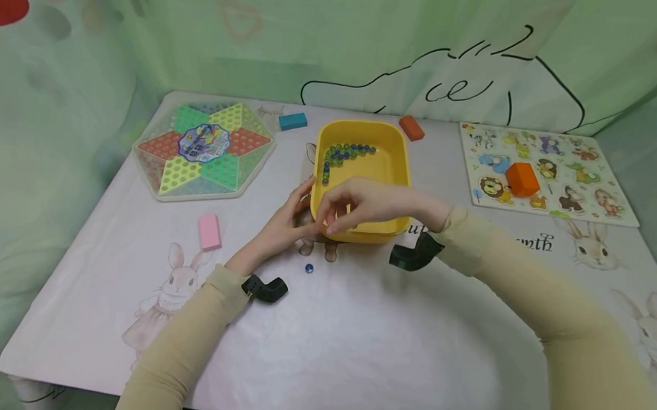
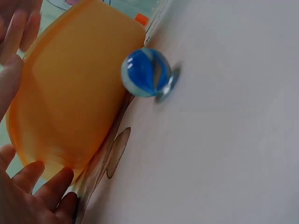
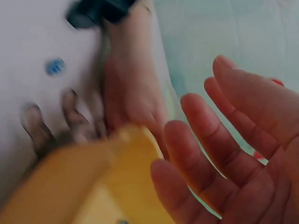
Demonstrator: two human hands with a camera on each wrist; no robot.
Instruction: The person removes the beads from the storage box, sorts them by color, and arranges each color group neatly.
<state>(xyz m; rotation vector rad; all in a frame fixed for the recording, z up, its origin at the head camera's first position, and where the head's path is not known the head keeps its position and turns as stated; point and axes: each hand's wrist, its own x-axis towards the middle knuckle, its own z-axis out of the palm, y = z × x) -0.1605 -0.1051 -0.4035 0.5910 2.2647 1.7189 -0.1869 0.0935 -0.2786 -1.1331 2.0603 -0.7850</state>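
Table (image 1: 356,351) — covered with a pale printed cloth; it carries everything named below.

Yellow tub (image 1: 386,165) — sits near the table's middle, a curved row of marbles (image 1: 343,154) along its far-left inside. I judge it a light, stiff plastic shell with smooth, somewhat slippery walls; the rim and near corners look the best purchase, and a tilt would set the marbles rolling.

Left hand (image 1: 287,224) — fingers straight and loosely spread, laid against the tub's near-left corner. In the left wrist view the fingertips (image 2: 44,182) flank the tub wall without curling round it.

Right hand (image 1: 361,203) — hovers over the near rim, fingers gently bent and apart. I see nothing pinched in them; whether they touch the rim I cannot tell.

Loose blue marble (image 1: 309,268) — lies on the cloth just in front of the tub, apart from both hands; hard, glassy, quick to roll.
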